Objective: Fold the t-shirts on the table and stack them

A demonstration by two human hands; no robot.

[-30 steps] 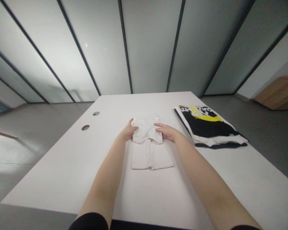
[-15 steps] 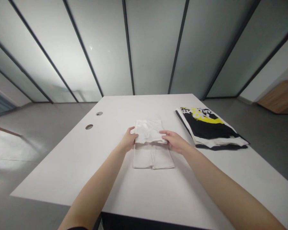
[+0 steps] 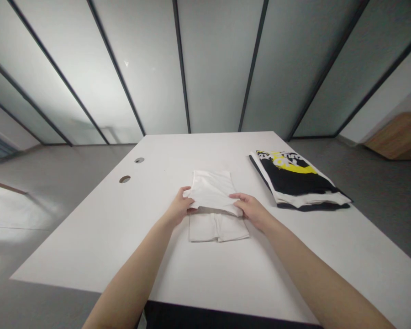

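Note:
A folded white garment (image 3: 212,192) lies on the white table, straight in front of me. Its far part is doubled over toward me, and the raised edge of that flap hangs above the lower layer. Below it, the near part lies flat, with a split down its middle. My left hand (image 3: 181,205) pinches the left corner of the flap between thumb and fingers. At the right corner, my right hand (image 3: 250,208) grips the same flap, its index finger lying along the top of the cloth.
A stack of folded clothes (image 3: 294,180), black with a yellow and white print on top, rests at the table's right side. Two round holes pierce the table (image 3: 89,246) at left. Frosted glass panels (image 3: 215,68) stand behind it.
Both hands have drawn the flap's edge a little toward me, so it covers more of the lower layer. The clothes stack stays where it was.

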